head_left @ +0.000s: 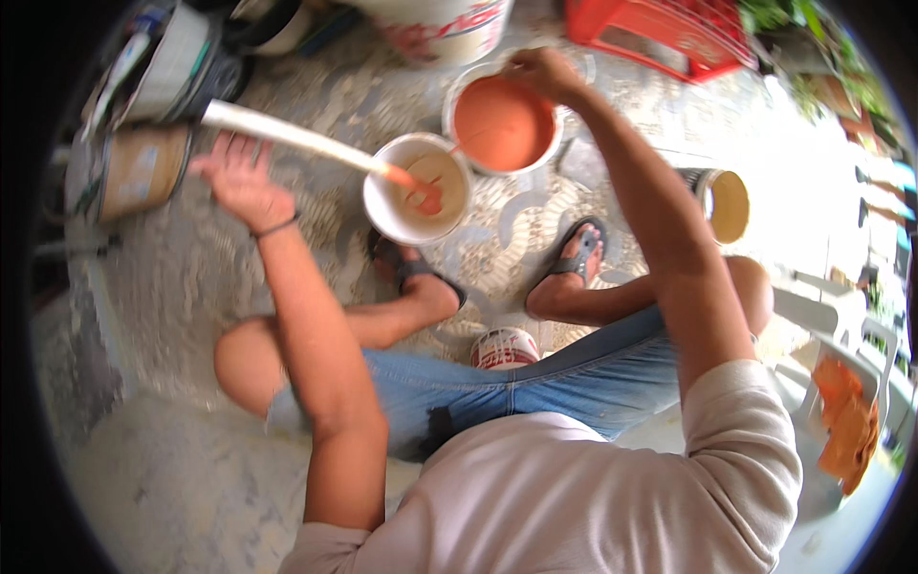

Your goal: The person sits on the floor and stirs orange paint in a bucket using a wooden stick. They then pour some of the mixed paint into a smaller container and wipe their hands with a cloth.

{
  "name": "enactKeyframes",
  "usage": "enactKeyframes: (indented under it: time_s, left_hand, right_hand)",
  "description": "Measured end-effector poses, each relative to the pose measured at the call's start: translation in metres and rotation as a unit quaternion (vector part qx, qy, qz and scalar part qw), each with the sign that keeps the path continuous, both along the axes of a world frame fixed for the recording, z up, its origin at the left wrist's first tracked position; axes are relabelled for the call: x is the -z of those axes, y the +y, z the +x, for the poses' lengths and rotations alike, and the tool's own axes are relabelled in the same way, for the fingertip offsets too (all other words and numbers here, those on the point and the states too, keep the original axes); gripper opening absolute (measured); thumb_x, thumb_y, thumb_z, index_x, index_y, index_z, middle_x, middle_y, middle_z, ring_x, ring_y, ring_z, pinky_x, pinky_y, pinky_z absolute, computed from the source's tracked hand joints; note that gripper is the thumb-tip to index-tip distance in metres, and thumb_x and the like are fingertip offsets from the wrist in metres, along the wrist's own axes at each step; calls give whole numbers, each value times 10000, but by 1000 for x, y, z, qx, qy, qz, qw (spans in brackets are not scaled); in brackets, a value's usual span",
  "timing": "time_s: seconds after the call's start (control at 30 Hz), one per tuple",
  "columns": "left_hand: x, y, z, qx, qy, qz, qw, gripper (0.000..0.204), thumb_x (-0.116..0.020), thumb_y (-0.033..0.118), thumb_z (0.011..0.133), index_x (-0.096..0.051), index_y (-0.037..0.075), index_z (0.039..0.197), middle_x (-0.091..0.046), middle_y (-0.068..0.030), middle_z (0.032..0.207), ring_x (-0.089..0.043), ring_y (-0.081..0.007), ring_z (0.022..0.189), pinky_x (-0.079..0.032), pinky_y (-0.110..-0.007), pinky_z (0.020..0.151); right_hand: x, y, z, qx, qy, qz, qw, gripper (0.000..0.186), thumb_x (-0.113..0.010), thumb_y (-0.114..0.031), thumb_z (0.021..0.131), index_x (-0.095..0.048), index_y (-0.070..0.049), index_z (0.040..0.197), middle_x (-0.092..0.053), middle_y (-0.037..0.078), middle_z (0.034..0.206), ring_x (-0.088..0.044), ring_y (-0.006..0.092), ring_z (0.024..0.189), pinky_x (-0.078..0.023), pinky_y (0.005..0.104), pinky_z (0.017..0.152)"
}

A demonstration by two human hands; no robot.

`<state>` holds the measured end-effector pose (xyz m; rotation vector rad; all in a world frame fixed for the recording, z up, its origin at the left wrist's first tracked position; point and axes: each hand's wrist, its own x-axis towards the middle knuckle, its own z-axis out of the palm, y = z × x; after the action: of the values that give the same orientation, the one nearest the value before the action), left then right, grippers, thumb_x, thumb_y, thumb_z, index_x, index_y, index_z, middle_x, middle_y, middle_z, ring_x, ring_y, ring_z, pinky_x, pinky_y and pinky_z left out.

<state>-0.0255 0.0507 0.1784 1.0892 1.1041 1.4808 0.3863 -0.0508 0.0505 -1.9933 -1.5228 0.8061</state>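
My left hand (251,184) is open, palm showing and fingers spread, just below the upper part of a long white stick (296,140). The stick's orange-coated lower end rests in a white bucket (382,203), where orange paint (427,199) lies on a pale cream liquid (418,172). My right hand (545,75) is closed on the far rim of a second white bucket (451,113), filled with orange paint (505,124). A thin orange streak runs between the two buckets at their near-touching rims. The fingertips of my right hand are partly hidden.
Behind stand a large white bucket (440,33) and a red crate (660,38). An opened can (729,206) lies at the right, near my foot. A small paint tub (505,348) sits between my legs. Containers (143,167) crowd the left; a white chair (813,311) stands right.
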Motion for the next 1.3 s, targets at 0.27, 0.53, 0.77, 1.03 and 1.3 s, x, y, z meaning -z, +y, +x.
enactKeyframes:
  time_s: [0.27,0.53,0.77,1.03,1.3]
  left_hand:
    - [-24,-20,11,-152,119,158,968,747,-489,605,1022,-578,-78,1312,-624,-253,1344,-602,-352,1267,-446,-503,1078]
    - [-58,-54,57,-164,145,308,926,534,-723,273,982,-548,-109,1312,-587,-247,1350,-596,-315,1233,-469,-408,1072]
    - [-97,-94,40,-124,139,329,926,457,-726,150,970,-552,-102,1310,-643,-204,1314,-624,-246,1172,-498,-360,1018]
    - [-89,-125,12,32,152,237,959,435,-711,129,976,-547,-23,1349,-587,-162,1366,-552,-277,1306,-425,-447,1137]
    - [-86,-124,4,24,78,137,987,360,-719,170,986,-586,-35,1251,-621,-162,1257,-601,-260,1216,-499,-434,1079]
  right_hand:
    - [-31,-23,-37,62,-93,63,992,315,-693,-352,876,-750,-55,961,-736,215,990,-713,407,976,-574,506,848]
    - [-66,-64,-75,-109,-123,-6,986,266,-745,-311,843,-734,-98,1002,-747,152,944,-719,375,951,-565,504,798]
    - [-65,-72,-101,-94,-130,-58,985,274,-746,-286,823,-763,-48,956,-739,209,935,-724,398,930,-560,511,795]
    - [-54,-65,-101,45,-61,14,997,256,-754,-246,779,-732,9,778,-700,253,798,-707,386,784,-541,496,723]
    - [-72,-84,-93,129,39,22,991,303,-793,-228,793,-696,53,729,-618,120,599,-582,206,543,-471,406,567]
